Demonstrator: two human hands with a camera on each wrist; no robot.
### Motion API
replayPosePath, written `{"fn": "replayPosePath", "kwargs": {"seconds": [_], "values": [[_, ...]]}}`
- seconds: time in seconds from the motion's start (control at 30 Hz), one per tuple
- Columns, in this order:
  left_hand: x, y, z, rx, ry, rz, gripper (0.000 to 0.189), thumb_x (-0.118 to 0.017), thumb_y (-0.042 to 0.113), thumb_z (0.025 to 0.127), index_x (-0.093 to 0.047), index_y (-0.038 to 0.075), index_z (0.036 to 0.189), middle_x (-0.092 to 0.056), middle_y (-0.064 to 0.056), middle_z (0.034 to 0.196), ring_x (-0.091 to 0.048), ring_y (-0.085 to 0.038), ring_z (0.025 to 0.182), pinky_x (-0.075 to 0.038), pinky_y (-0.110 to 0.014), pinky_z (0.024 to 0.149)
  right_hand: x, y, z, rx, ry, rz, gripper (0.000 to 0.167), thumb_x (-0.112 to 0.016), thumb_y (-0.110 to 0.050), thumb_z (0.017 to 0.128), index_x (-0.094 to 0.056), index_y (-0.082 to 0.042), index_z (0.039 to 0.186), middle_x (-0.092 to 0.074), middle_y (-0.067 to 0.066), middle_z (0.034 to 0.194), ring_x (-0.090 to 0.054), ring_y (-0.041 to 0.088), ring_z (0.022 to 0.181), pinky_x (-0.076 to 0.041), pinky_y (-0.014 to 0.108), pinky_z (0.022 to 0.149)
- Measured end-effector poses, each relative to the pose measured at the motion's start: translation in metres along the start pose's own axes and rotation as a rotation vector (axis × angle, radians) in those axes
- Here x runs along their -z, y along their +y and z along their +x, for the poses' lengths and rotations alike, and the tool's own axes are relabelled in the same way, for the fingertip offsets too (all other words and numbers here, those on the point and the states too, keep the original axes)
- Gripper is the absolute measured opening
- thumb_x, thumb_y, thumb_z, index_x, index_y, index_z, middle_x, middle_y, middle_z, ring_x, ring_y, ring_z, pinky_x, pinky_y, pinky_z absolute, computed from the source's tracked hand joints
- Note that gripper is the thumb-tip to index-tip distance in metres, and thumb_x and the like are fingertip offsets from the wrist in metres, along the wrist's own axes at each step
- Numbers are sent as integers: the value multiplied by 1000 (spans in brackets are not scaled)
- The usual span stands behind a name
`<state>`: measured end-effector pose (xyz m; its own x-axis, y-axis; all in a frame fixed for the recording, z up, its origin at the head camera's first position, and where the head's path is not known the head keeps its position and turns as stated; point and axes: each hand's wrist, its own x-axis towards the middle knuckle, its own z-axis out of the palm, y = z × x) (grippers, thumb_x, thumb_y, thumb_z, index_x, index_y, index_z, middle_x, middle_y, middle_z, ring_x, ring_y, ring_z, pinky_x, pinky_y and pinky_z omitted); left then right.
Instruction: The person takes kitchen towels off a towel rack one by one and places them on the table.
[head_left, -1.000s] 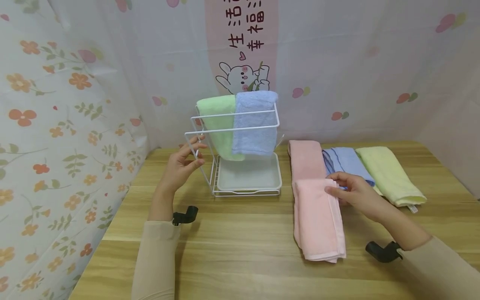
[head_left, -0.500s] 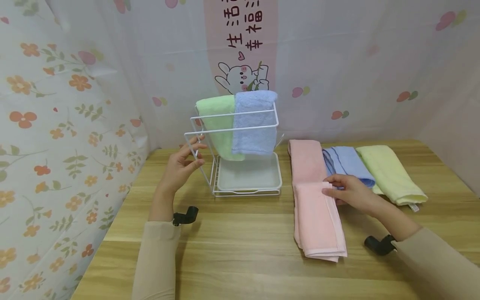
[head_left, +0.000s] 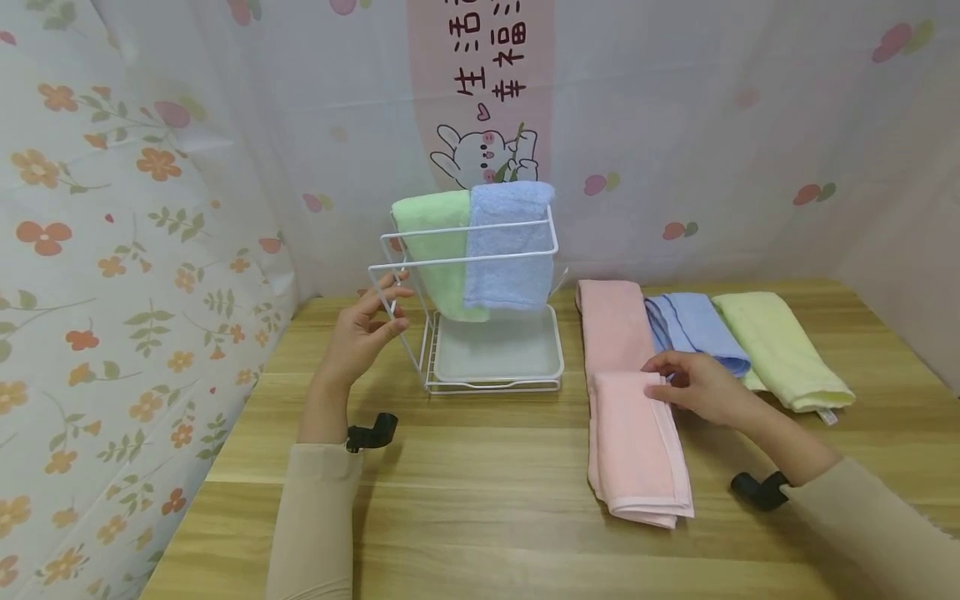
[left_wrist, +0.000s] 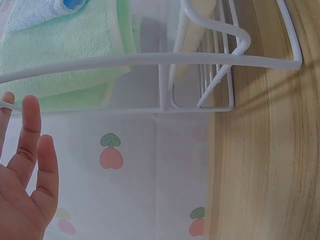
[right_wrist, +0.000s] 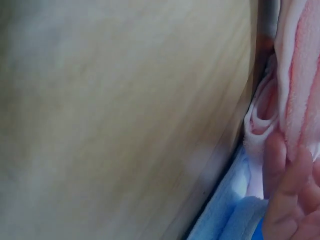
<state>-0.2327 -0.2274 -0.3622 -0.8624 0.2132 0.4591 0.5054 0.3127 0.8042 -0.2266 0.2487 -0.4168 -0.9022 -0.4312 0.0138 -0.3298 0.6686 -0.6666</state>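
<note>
My left hand [head_left: 365, 329] holds the left side of a white wire rack [head_left: 480, 260], its fingers reaching past the slanted side bar. A green towel [head_left: 435, 212] and a blue towel [head_left: 510, 237] hang over the rack's back rail. In the left wrist view, the fingers [left_wrist: 31, 117] lie beside a thin white bar below the green towel. On the table, my right hand [head_left: 701, 387] pinches the upper right corner of a pink towel [head_left: 633, 450], which is long and partly folded over on itself. The right wrist view shows thumb and finger at the towel's layered edge [right_wrist: 285, 115].
A white tray [head_left: 498, 346] sits in the rack's base. Right of the pink towel lie a folded blue towel [head_left: 701, 321] and a folded yellow towel [head_left: 783, 350] with a small tag. A patterned curtain [head_left: 675, 142] hangs behind the wooden table [head_left: 480, 492].
My right hand has shifted slightly left and toward me with the pink towel's corner, lowering the folded part's top edge. My left hand and the rack stay in place.
</note>
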Motion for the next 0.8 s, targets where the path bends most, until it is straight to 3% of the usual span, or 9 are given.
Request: {"fn": "replayPosePath", "kwargs": {"seconds": [0.17,0.4,0.6,0.8], "values": [[0,-1,0,12,-9,-3,35,-65,0,93,-57,-8,126,-42,-11,156,-52,0,121,-53,-15,77,-1,-5,0,-4,41,-124,27,-74,-21,90,-66,-4,109,-71,12,99,-57,12,74,-47,25,63],[0,-1,1,-18,5,-1,34,-65,-2,92,-58,-8,124,-44,-14,155,-47,-17,136,-53,-15,77,-3,-11,1,3,62,-207,25,-75,-17,88,-66,-2,106,-68,4,85,-53,13,70,-44,24,58],[1,1,1,-32,14,-7,32,-66,-3,91,-61,-4,123,-45,-14,154,-59,-2,108,-53,-15,74,-5,-16,4,9,75,-261,23,-75,-18,87,-66,-3,103,-63,0,79,-51,13,68,-42,26,58],[0,1,-1,-10,9,1,33,-66,-1,92,-60,-4,124,-44,-13,155,-58,-1,100,-51,-15,72,-4,-17,5,-6,53,-275,25,-75,-20,87,-65,-3,102,-62,1,80,-51,13,68,-42,27,60]]}}
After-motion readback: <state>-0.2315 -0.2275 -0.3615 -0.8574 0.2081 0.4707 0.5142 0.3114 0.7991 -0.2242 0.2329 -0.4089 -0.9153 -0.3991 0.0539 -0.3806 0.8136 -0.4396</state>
